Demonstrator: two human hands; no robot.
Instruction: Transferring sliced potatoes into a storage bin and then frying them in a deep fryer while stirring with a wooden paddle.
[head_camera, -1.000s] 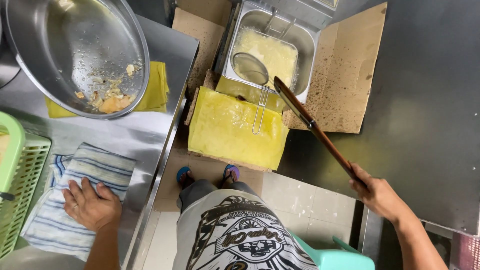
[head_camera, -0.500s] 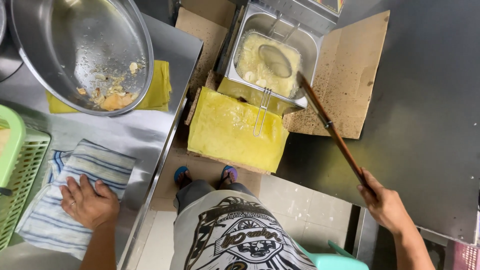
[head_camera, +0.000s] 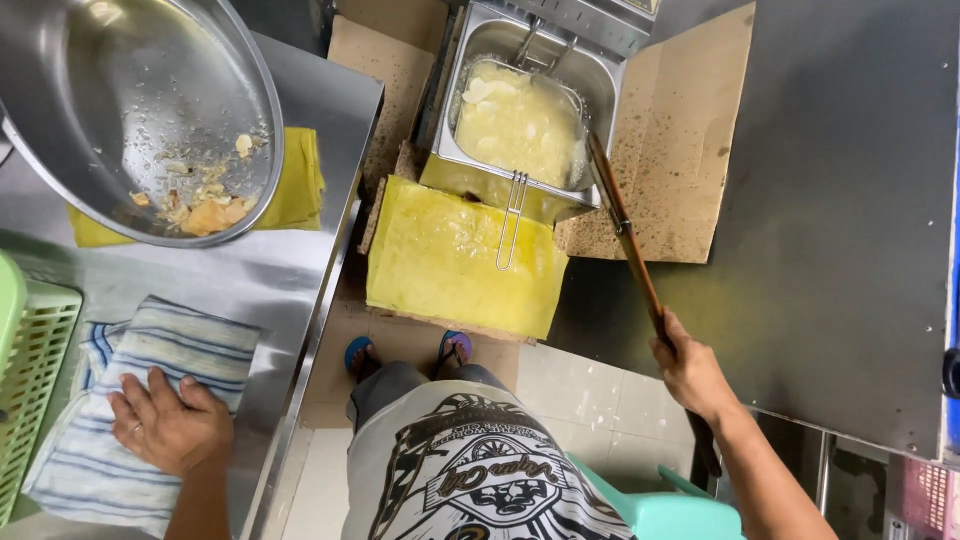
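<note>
The long wooden-handled skimmer (head_camera: 625, 235) is gripped by the closed right hand (head_camera: 690, 375) — running up-left into the fryer basket (head_camera: 520, 125) — while the open left hand (head_camera: 170, 425) is pressed flat on the striped cloth (head_camera: 150, 360).

Bright, even overhead light fell sharply; glare streaked the steel counter (head_camera: 250, 280) and bowl (head_camera: 120, 90), edges slightly bowed.

Open counter (head_camera: 270, 290) beside bowl (head_camera: 140, 110) (tilted)

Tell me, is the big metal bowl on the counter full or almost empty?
Almost empty: the metal bowl shows bare shiny metal, with only a few food scraps near its lower rim.
</note>
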